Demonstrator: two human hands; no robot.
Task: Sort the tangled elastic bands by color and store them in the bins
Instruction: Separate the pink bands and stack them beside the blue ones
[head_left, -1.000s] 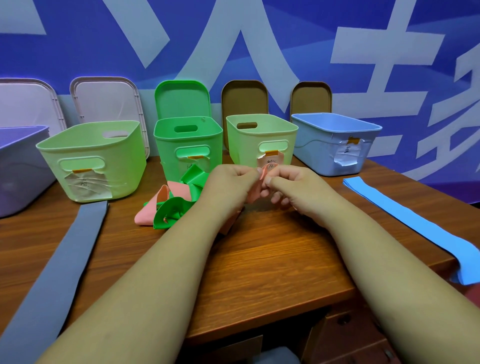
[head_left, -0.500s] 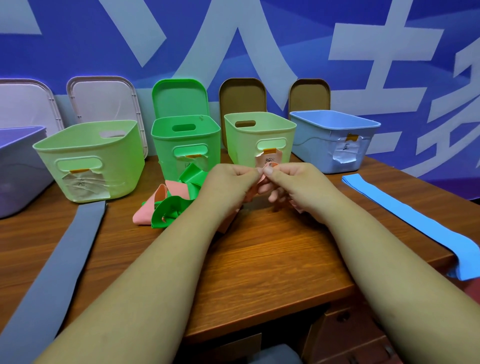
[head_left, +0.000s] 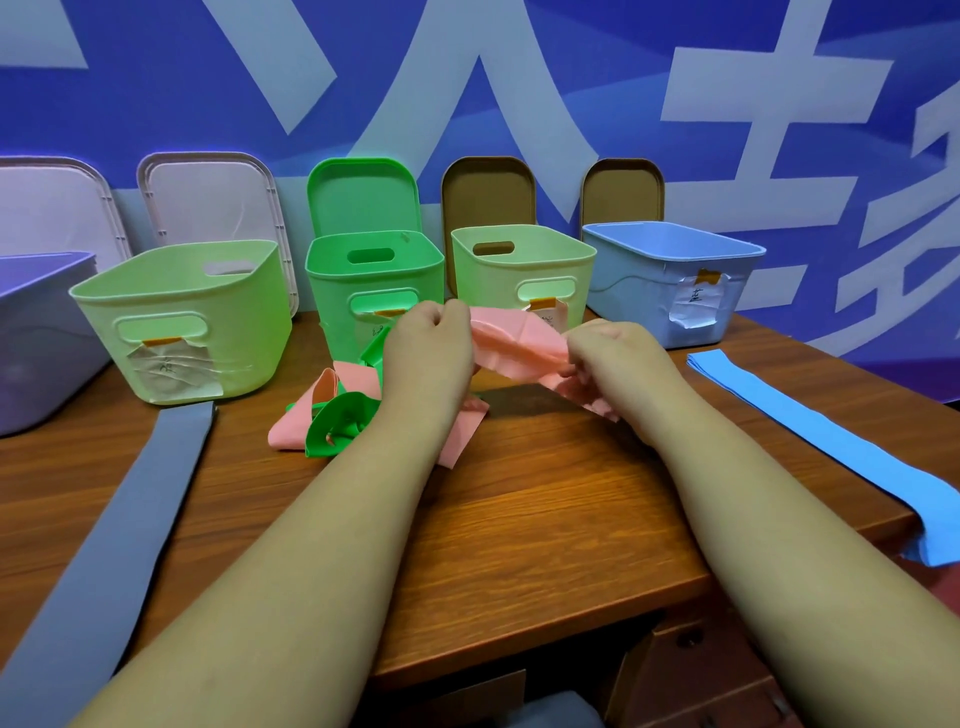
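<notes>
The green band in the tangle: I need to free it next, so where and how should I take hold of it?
Probably pinch the green band at its raised loop on the near-left of the pile, coming from above left. That loop stands clear of the pink band, which both hands hold stretched.

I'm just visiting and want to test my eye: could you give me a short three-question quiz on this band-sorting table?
1. True or false: both hands grip the pink band.
2. Which band lies flat at the table's right edge? A grey, B blue, C green.
3. Fill in: the green band is tangled with the ___ one.

Key
1. True: the left hand and right hand stretch it between them.
2. B, the blue band; the grey band lies on the left.
3. Pink.
</notes>
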